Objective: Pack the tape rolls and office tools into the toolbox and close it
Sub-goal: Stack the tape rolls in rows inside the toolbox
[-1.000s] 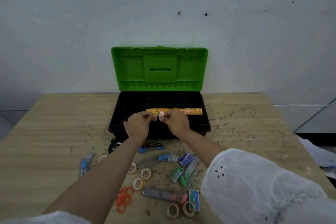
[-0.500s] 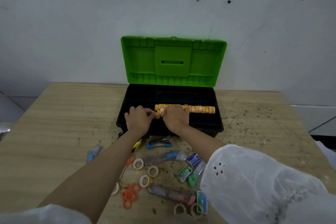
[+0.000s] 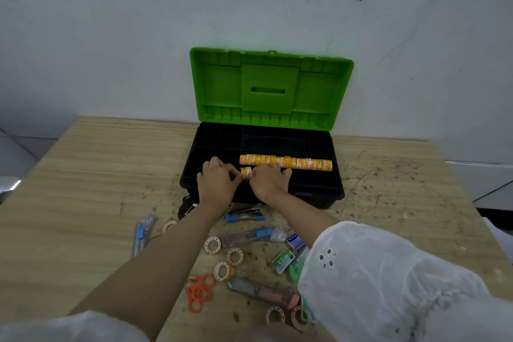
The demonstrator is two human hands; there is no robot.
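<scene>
The toolbox (image 3: 313,196) stands open at the back of the table (image 3: 83,175). Its green lid (image 3: 270,89) is tipped up toward the wall, which leaves the black tray free for both hands. A row (image 3: 286,161) of orange tape lies end to end in a long compartment, a packing that probably stops the pieces rolling about.

Just in front of the row's left end, the left hand (image 3: 216,183) and right hand (image 3: 268,182) meet on one more orange roll (image 3: 246,172). Each grip is narrowed to a fingertip pinch on it, one from either side, likely to steady it on edge. It sits over the tray's near part, close to the row but apart from it.

Counted: one toolbox and one roll in hand. The row is too blurred to count. Six pale rolls (image 3: 212,245) lie loose on the table nearer the person. With them are one pair of orange scissors (image 3: 198,293), one blue stapler (image 3: 244,215), two small staple boxes (image 3: 283,257) and three long cutters (image 3: 141,233).
</scene>
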